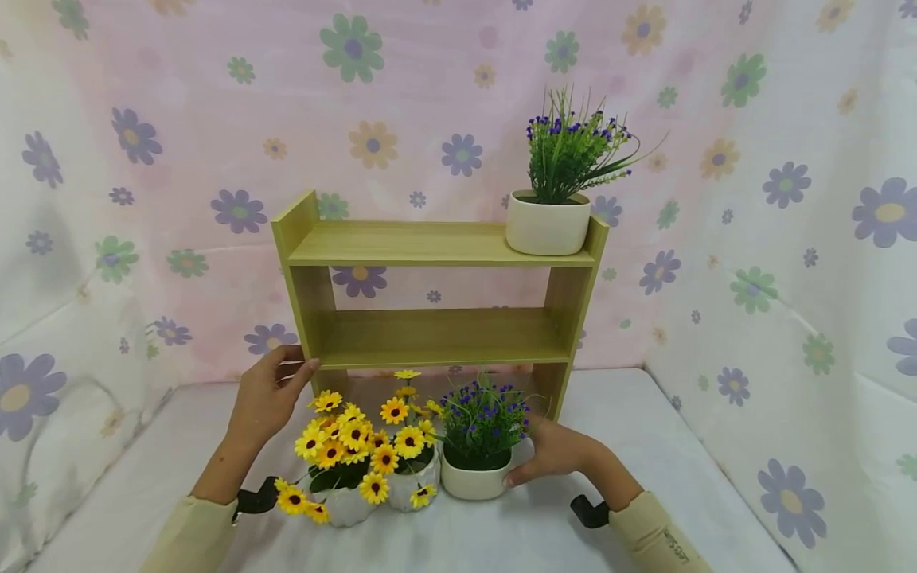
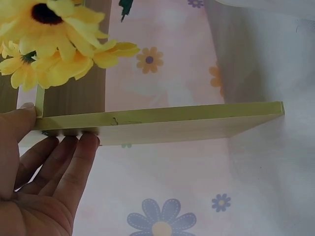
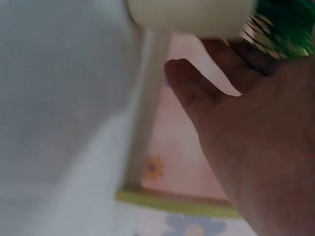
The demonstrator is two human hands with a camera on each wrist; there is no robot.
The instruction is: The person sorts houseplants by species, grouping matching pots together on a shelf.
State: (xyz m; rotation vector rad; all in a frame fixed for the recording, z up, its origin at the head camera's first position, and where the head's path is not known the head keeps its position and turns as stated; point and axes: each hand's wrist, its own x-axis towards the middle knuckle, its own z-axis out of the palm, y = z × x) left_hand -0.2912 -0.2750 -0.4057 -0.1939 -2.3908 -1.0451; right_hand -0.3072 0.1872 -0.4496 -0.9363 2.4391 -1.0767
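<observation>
In the head view, my left hand [image 1: 267, 395] grips the left side panel of a light wooden shelf [image 1: 444, 338]. The left wrist view shows the thumb on one face of the panel [image 2: 162, 118] and the fingertips on the other. My right hand [image 1: 555, 448] is beside a white oval pot [image 1: 475, 483] of purple flowers [image 1: 483, 414], fingers partly hidden behind it. In the right wrist view, the thumb [image 3: 184, 78] is extended, with a gap between it and the pot [image 3: 192, 17].
Two whitish pots of yellow flowers, a left one [image 1: 347, 509] and another [image 1: 415, 485], stand before the shelf. A second white pot [image 1: 548, 227] of purple flowers sits on the top board's right end. Flowered cloth [image 1: 430, 103] hangs behind the white table surface [image 1: 609, 398].
</observation>
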